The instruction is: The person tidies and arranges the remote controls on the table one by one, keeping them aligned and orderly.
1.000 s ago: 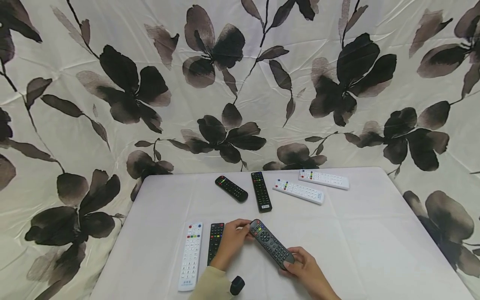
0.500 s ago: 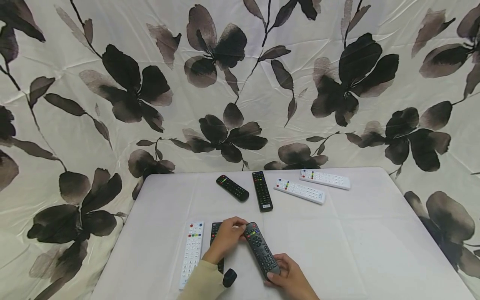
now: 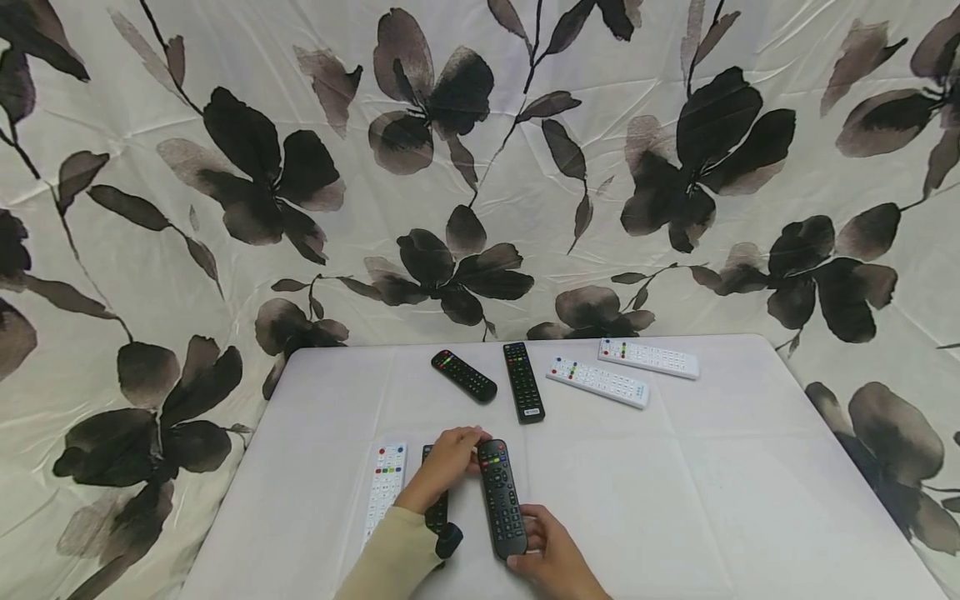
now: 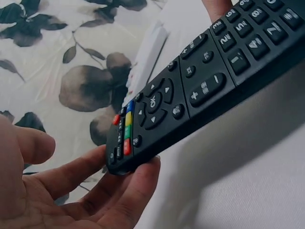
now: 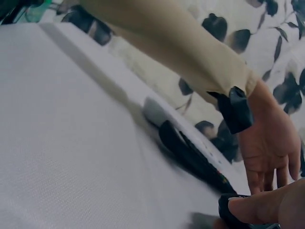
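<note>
A black remote control (image 3: 502, 504) with coloured buttons is held by its lower end in my right hand (image 3: 555, 550), buttons up. In the right wrist view the right thumb (image 5: 259, 206) presses on that end. My left hand (image 3: 442, 467) is at the remote's top end. The left wrist view shows fingertips (image 4: 145, 169) touching its end and underside, the left thumb (image 4: 35, 145) apart from it. Beneath the left forearm another black remote (image 3: 437, 510) lies partly hidden, beside a white remote (image 3: 386, 483) partly covered by the sleeve.
Along the back of the white table (image 3: 712, 500) lie two black remotes (image 3: 463, 377) (image 3: 523, 383) and two white remotes (image 3: 597, 382) (image 3: 648, 358). Behind the table hangs a floral cloth (image 3: 555, 183). A dark band (image 3: 448, 540) is on the left wrist.
Both hands have moved left with the held remote, which has turned from slanted to nearly upright in the head view. The left forearm now covers more of the two remotes below it.
</note>
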Tool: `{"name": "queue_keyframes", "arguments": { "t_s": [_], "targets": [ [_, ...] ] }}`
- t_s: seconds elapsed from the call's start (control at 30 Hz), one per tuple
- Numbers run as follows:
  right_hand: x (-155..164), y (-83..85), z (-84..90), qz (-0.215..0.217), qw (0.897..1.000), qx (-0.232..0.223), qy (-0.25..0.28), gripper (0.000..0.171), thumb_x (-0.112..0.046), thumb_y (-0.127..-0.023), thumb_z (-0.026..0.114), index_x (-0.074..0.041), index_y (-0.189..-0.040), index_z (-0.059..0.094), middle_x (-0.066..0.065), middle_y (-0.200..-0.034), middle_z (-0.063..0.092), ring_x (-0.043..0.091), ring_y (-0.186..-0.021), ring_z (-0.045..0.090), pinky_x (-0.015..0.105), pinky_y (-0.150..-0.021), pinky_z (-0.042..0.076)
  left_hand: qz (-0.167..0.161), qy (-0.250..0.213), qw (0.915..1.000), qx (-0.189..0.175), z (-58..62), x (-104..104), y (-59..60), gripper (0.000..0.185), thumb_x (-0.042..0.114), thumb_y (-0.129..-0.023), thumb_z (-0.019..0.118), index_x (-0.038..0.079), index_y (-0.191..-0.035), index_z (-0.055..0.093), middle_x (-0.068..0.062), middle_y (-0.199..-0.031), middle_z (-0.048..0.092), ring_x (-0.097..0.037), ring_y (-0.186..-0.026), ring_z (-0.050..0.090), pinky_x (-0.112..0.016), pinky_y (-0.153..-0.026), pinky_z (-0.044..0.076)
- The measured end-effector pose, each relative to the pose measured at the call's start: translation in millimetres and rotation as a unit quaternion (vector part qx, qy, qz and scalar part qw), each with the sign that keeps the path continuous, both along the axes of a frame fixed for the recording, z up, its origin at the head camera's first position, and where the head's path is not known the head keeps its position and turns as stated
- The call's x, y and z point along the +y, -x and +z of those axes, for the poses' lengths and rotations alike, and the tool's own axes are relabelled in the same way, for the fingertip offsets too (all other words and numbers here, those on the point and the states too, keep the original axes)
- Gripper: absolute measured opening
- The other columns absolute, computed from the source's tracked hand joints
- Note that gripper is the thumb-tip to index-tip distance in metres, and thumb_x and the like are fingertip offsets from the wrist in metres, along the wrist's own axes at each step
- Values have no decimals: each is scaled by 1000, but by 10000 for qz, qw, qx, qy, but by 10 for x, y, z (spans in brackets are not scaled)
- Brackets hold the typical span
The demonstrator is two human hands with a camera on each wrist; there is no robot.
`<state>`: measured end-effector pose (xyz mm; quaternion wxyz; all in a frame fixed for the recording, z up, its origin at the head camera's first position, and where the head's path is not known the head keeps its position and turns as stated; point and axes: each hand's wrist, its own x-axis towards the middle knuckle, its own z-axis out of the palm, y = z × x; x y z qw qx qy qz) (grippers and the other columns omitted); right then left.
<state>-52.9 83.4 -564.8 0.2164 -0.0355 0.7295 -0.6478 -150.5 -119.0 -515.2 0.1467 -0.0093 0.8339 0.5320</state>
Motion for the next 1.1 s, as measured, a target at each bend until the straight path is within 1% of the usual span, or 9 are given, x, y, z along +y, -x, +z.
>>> {"name": "queue_keyframes", "arguments": {
  "t_s": [0.2, 0.33, 0.4, 0.47, 0.53, 0.63, 0.8, 0.93, 1.1],
  "targets": [
    [-116, 23, -22, 40, 9996, 155, -230, 83, 3, -80, 79, 11, -152, 40, 10, -114, 65, 21, -98, 69, 29, -81, 63, 15, 267, 9996, -46, 6, -20, 8, 49, 31, -114, 39, -5, -126, 70, -12, -105, 67, -20, -84, 62, -33, -77, 50],
    [-170, 29, -24, 183, 9986, 305, -402, 96, 0, -80, 83, 5, -161, 31, 9, -115, 62, 18, -94, 69, 27, -80, 63, 90, 537, 9985, -99, 8, -23, -2, 51, 36, -114, 40, -3, -126, 70, -11, -103, 62, -22, -86, 57, -34, -75, 47],
    [-186, 30, -27, 292, 9974, 412, -509, 98, -1, -81, 83, 4, -162, 29, 8, -113, 63, 16, -91, 68, 25, -79, 62, 109, 690, 9975, -95, 6, -18, -6, 53, 39, -114, 40, -3, -127, 70, -11, -105, 61, -23, -90, 57, -39, -79, 50],
    [-202, 33, -22, 363, 9958, 512, -671, 99, -3, -81, 84, 3, -163, 29, 6, -110, 62, 14, -89, 65, 24, -79, 61, 110, 798, 9967, -121, 8, -13, -12, 55, 41, -113, 41, -5, -129, 68, -11, -108, 62, -25, -96, 58, -46, -87, 54],
    [-217, 32, -12, 408, 9937, 607, -844, 99, -5, -81, 85, 1, -163, 30, 5, -110, 63, 13, -89, 64, 26, -80, 61, 93, 860, 9961, -155, 7, -9, -15, 57, 41, -113, 41, -7, -132, 66, -13, -114, 62, -28, -103, 59, -54, -97, 54],
    [-238, 24, 14, 517, 9878, 830, -1209, 99, -9, -81, 86, 2, -162, 32, 7, -114, 60, 11, -93, 61, 33, -85, 61, 60, 951, 9952, -222, 8, -2, -21, 59, 41, -113, 42, -10, -133, 64, -15, -120, 62, -32, -110, 60, -59, -102, 52],
    [-265, 24, 39, 726, 9744, 1177, -1773, 97, -14, -81, 87, 2, -162, 35, 8, -117, 54, 11, -92, 58, 44, -89, 61, 5, 1122, 9934, -243, 9, 15, -30, 57, 39, -113, 44, -11, -128, 67, -18, -121, 61, -34, -109, 60, -59, -101, 53],
    [-279, 38, 70, 879, 9688, 1222, -1970, 95, -16, -83, 87, 4, -161, 35, 11, -119, 53, 14, -93, 57, 43, -87, 61, -22, 1240, 9920, -225, 5, 33, -30, 55, 37, -112, 46, -11, -128, 67, -20, -123, 61, -36, -112, 61, -60, -103, 52],
    [-304, 60, 99, 963, 9673, 1181, -2030, 95, -16, -84, 87, 9, -159, 35, 11, -118, 53, 13, -90, 56, 35, -81, 60, -15, 1287, 9916, -158, -7, 57, -28, 51, 35, -112, 49, -10, -128, 68, -21, -125, 61, -39, -116, 62, -61, -105, 51]
  ]
}}
